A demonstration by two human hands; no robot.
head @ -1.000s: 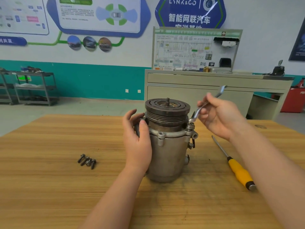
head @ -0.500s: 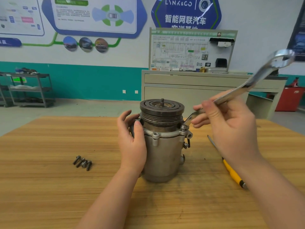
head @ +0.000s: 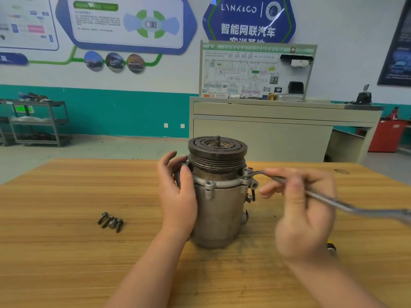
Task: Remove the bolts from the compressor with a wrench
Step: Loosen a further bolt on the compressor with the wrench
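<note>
Bracing fingers of the left hand (head: 178,194) wrap the compressor (head: 219,196) mid-table, steadying it; the right hand (head: 304,210) grips the wrench (head: 322,196), seated on a flange bolt (head: 249,170).

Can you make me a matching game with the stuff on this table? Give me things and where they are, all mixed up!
Things:
1. wrench
2. loose bolts
3. compressor
4. left hand

Places:
A. lying on the table, left of the compressor
B. standing upright mid-table
C. held in the right hand
D. gripping the compressor's side

Pairs: 1-C, 2-A, 3-B, 4-D
</note>
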